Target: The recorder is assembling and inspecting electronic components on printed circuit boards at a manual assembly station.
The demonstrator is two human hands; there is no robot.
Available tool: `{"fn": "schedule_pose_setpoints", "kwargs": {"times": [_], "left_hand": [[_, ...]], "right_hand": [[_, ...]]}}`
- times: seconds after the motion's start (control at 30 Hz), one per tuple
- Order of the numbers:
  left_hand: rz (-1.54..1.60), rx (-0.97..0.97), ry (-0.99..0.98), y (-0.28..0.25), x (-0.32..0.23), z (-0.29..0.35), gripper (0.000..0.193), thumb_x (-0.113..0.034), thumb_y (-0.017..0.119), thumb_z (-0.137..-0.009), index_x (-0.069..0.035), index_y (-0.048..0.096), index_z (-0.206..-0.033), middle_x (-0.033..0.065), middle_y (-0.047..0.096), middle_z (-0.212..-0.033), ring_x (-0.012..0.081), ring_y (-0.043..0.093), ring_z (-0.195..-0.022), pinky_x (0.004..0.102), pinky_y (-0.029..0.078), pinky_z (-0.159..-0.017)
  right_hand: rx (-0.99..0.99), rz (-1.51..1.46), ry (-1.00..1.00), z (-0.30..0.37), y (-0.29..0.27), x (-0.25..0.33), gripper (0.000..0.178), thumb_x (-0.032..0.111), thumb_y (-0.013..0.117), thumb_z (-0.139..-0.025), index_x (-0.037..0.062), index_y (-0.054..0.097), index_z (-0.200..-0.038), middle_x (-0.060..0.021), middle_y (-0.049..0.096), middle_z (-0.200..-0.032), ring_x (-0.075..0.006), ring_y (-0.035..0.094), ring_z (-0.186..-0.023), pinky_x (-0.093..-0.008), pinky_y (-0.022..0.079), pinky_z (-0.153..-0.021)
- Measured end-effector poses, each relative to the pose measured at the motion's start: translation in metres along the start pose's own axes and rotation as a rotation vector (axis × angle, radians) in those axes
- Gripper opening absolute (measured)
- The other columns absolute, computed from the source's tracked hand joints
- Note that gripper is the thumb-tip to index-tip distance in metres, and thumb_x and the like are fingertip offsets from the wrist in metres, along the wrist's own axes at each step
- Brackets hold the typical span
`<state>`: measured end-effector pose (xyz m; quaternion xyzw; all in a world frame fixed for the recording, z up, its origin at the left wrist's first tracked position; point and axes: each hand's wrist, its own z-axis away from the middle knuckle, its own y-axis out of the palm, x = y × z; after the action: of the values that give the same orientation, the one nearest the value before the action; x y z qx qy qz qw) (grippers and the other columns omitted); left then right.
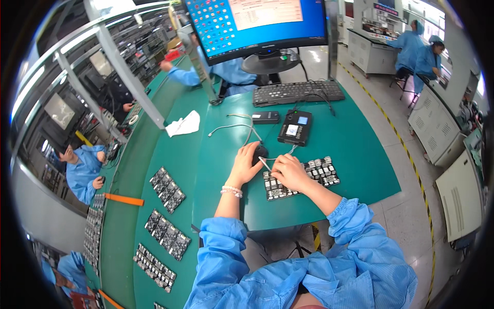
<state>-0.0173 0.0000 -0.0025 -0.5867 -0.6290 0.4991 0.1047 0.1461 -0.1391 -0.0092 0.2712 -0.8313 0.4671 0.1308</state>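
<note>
My left hand (244, 166), with a beaded bracelet at the wrist, rests around a black computer mouse (262, 152). Close beside it, my right hand (289, 171) pinches a thin light-coloured cable (265, 165) over the left part of a circuit board panel (325, 173). The panel lies flat on the green mat and carries rows of silvery components; my right hand and forearm hide some of it. Just beyond is a black tester box (295, 127) with a small lit screen and a cable at its near edge.
A monitor (257, 26) and keyboard (298, 93) stand at the back, near a small black box (265, 117), a grey cable (231, 126) and a white cloth (183, 124). Several board panels (168, 234) lie on the left. An orange strip (124, 199) crosses the bench edge. Co-workers in blue sit around.
</note>
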Motion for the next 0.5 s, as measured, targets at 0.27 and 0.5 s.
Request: {"fn": "schedule_pose_setpoints", "kwargs": {"times": [0.27,0.5], "left_hand": [[0.004,0.005,0.021,0.000,-0.005,0.001,0.065,-0.027,0.067,-0.078,-0.005,0.044,-0.134,0.0169,0.048,-0.134,0.0384,0.042,-0.124,0.0439,0.034,-0.106],[0.016,-0.033,0.024,-0.004,-0.004,0.004,0.065,-0.025,0.068,-0.074,-0.008,0.045,-0.132,0.0139,0.049,-0.133,0.0396,0.043,-0.120,0.0463,0.036,-0.104]], "right_hand": [[0.015,0.044,0.024,0.002,-0.006,0.003,0.010,0.016,0.070,-0.077,0.0071,0.065,-0.078,-0.0049,0.058,-0.091,-0.0265,0.053,-0.094,-0.0402,0.043,-0.081],[0.025,0.035,0.022,-0.002,-0.003,0.007,0.009,0.013,0.071,-0.076,0.0071,0.065,-0.078,-0.0054,0.057,-0.091,-0.0269,0.053,-0.094,-0.0397,0.043,-0.083]]}}
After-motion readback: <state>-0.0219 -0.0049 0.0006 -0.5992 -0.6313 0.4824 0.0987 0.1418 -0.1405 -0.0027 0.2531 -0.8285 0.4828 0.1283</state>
